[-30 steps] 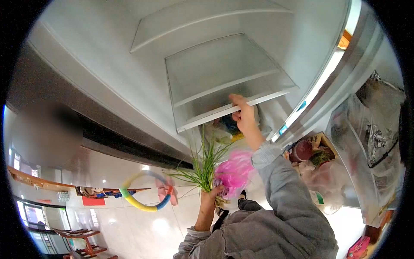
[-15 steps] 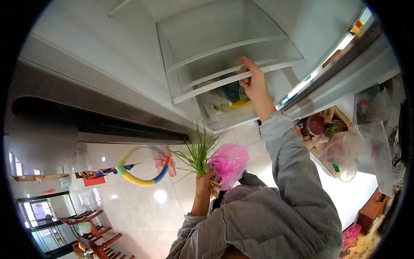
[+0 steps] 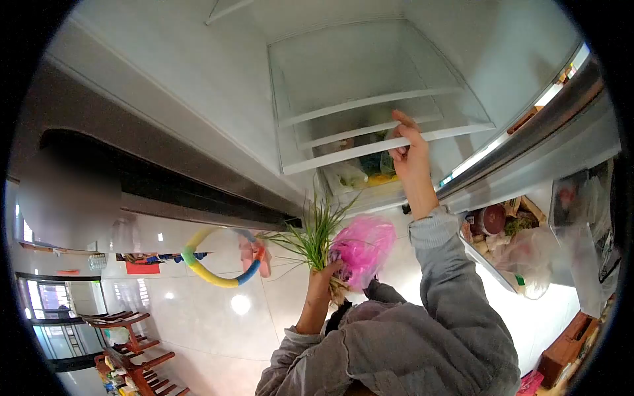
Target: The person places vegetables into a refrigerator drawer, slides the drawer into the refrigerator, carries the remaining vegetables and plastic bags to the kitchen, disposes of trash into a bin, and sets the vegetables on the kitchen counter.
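Note:
My left hand [image 3: 322, 282] is closed round a bunch of green onions [image 3: 318, 231], long green leaves upward and pale root ends below. A pink plastic bag [image 3: 364, 251] bunches against the stems on the right of that hand. My right hand [image 3: 412, 146] reaches into the open fridge, its fingers curled round the white front edge of a glass shelf [image 3: 343, 156]; one finger points up above the edge. Below this shelf, a fridge drawer [image 3: 370, 197] holds bagged produce [image 3: 350, 174], partly hidden by the shelf edge and the onion leaves.
The dark edge of the fridge door [image 3: 218, 204] stands at left. To the right are a box of bagged food [image 3: 505, 241] and door bins with plastic bags [image 3: 584, 218]. A coloured foam ring [image 3: 218, 280], pink slippers [image 3: 254, 254] and wooden chairs [image 3: 135, 343] are at lower left.
The view has shifted, so the fridge shelves and my right hand appear farther right and lower. Both hands keep their holds, and the onions and pink bag sit slightly farther right.

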Motion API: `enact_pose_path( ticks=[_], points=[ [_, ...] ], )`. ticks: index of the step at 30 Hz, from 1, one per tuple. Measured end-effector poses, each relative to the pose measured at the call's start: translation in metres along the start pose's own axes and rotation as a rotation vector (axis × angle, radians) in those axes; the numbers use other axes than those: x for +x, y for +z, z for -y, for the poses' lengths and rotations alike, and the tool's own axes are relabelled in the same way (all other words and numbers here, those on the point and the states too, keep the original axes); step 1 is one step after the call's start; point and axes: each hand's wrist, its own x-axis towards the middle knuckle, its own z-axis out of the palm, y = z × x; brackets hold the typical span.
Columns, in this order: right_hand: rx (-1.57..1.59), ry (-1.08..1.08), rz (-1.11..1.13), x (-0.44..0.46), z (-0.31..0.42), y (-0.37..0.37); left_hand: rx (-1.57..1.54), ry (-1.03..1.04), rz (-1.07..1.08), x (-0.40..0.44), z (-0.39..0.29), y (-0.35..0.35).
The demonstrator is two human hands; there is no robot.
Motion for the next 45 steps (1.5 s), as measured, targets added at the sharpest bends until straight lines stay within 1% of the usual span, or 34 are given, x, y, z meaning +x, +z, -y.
enact_pose_path(
  ticks=[1, 2, 5, 6, 8, 11, 15, 16, 18, 20, 23, 24, 26, 28, 31, 32, 34, 37, 38, 41, 43, 44, 45],
  points=[
    [-0.005, -0.003, -0.017, 0.000, 0.001, 0.001, -0.003, 0.020, 0.004, 0.005, -0.004, 0.008],
    [-0.021, -0.005, -0.006, -0.003, -0.002, -0.001, 0.064, 0.033, 0.041, 0.010, -0.005, 0.005],
    [-0.064, 0.004, -0.034, -0.001, -0.003, -0.005, 0.026, 0.013, 0.078, 0.016, -0.016, 0.024],
    [-0.048, 0.015, -0.028, -0.002, -0.005, -0.010, 0.085, -0.008, 0.131, 0.014, -0.022, 0.027],
    [-0.017, 0.034, -0.013, -0.003, -0.007, -0.014, 0.043, 0.014, 0.113, 0.009, -0.023, 0.040],
    [-0.094, 0.023, -0.059, -0.002, -0.006, -0.016, 0.027, 0.013, 0.096, 0.007, -0.017, 0.040],
    [-0.089, 0.045, -0.046, 0.007, -0.008, -0.023, 0.065, -0.096, 0.020, 0.001, -0.009, 0.024],
    [-0.091, 0.052, -0.057, 0.008, -0.006, -0.024, 0.090, -0.035, 0.023, -0.004, -0.005, 0.024],
    [-0.038, 0.050, -0.082, 0.002, -0.004, -0.020, 0.021, -0.042, -0.024, -0.011, -0.001, 0.017],
    [0.013, 0.094, -0.092, -0.010, -0.003, -0.026, -0.032, -0.042, -0.090, -0.016, 0.005, 0.008],
    [0.001, 0.231, -0.157, -0.042, -0.014, -0.047, -0.128, 0.074, -0.080, -0.035, 0.010, 0.003],
    [-0.021, 0.282, -0.173, -0.062, -0.017, -0.050, -0.090, 0.050, -0.077, -0.037, 0.013, -0.006],
    [-0.018, 0.420, -0.184, -0.097, -0.032, -0.057, -0.024, -0.002, -0.092, -0.045, 0.023, -0.031],
    [0.031, 0.576, -0.163, -0.137, -0.056, -0.047, -0.067, -0.005, -0.115, -0.069, 0.023, -0.056],
    [0.096, 0.755, -0.036, -0.197, -0.094, -0.008, -0.164, 0.041, -0.136, -0.099, 0.020, -0.099],
    [0.124, 0.809, 0.028, -0.219, -0.111, 0.005, -0.215, 0.052, -0.153, -0.115, 0.020, -0.119],
    [0.121, 0.890, 0.072, -0.263, -0.145, 0.039, -0.301, 0.062, -0.185, -0.143, 0.022, -0.167],
    [0.107, 1.016, 0.168, -0.319, -0.210, 0.089, -0.344, 0.196, -0.255, -0.201, 0.007, -0.225],
    [0.109, 1.073, 0.201, -0.349, -0.237, 0.108, -0.366, 0.230, -0.265, -0.216, 0.019, -0.273],
    [0.160, 1.261, 0.280, -0.421, -0.313, 0.145, -0.500, 0.337, -0.387, -0.288, 0.017, -0.352],
    [0.055, 1.301, 0.263, -0.467, -0.342, 0.160, -0.606, 0.405, -0.483, -0.320, 0.030, -0.406],
    [0.018, 1.335, 0.259, -0.450, -0.355, 0.167, -0.658, 0.415, -0.523, -0.303, 0.020, -0.410],
    [-0.023, 1.351, 0.252, -0.474, -0.367, 0.176, -0.706, 0.419, -0.546, -0.316, 0.024, -0.438]
  ],
)
